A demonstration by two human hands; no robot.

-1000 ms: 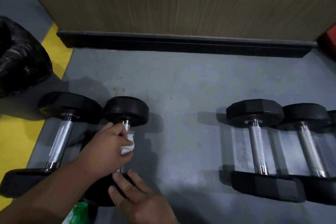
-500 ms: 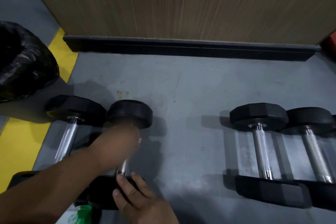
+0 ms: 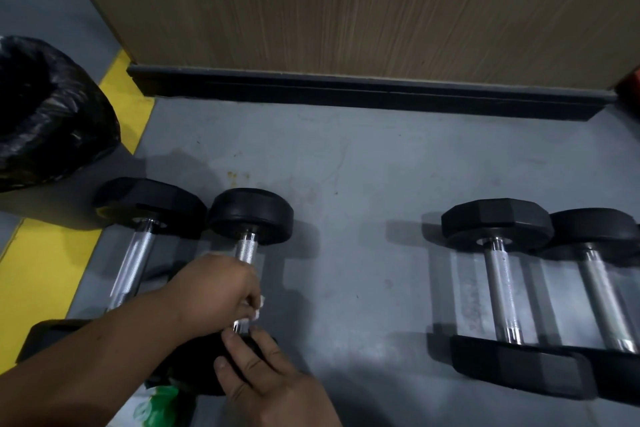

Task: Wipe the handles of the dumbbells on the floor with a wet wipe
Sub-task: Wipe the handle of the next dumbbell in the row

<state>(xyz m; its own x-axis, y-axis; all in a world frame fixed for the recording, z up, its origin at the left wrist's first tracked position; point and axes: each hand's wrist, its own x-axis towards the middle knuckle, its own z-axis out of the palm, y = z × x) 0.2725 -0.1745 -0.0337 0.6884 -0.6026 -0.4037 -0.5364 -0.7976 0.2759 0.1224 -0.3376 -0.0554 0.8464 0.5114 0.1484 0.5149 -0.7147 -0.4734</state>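
Several black dumbbells with chrome handles lie on the grey floor. My left hand (image 3: 216,291) grips a white wet wipe (image 3: 258,308) wrapped round the near end of the handle of the second dumbbell from the left (image 3: 246,248). Only small bits of the wipe show past my fingers. My right hand (image 3: 263,378) rests with straight fingers on that dumbbell's near black head, which it mostly hides. Left of it lies another dumbbell (image 3: 133,260). Two more dumbbells, one (image 3: 502,281) and a second (image 3: 602,295), lie at the right.
A black bin bag (image 3: 45,114) sits at the far left beside a yellow floor stripe (image 3: 38,274). A wooden wall panel with a dark skirting (image 3: 346,90) runs along the back. A green and white packet (image 3: 156,406) lies by my left forearm.
My left hand has slid the wipe along the handle from the far end down to the near end. The right hand stayed on the near head.
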